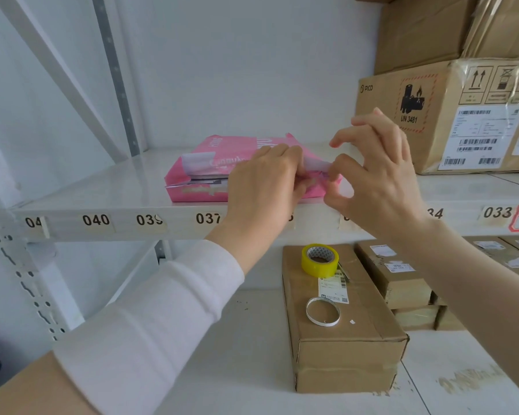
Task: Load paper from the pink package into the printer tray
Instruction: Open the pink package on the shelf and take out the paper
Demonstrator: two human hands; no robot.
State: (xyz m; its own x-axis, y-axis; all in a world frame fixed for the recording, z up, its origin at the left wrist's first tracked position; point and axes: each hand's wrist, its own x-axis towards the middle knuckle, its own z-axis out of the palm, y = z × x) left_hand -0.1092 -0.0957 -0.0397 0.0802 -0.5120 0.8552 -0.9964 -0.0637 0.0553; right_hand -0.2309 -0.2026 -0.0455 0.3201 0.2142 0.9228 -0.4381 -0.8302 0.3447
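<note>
- Pink package [210, 163] of paper lying flat on the white metal shelf [108, 190], at its front edge above the number labels [96, 220], long axis running left to right along the shelf.
- Wrapper glossy pink with white lettering, torn open at the near left end, where the edges of the white sheets [204, 181] show as a thin stack; a white flap is folded back on top.
- Left hand [264, 187], in a white ribbed sleeve [162, 307], pressed down on the package's right half, fingers curled into the wrapper.
- Right hand [375, 175], forearm bare, pinching a loose strip of torn wrapper [318, 167] between thumb and forefinger at the package's right end, other fingers spread upward.
- Brown cardboard box [449, 115] with barcode labels and a battery hazard mark stands on the same shelf, to the right.
- Below, on a long cardboard carton [342, 348], a roll of yellow tape [319, 260] and a thin silver ring [323, 315] lie apart.
</note>
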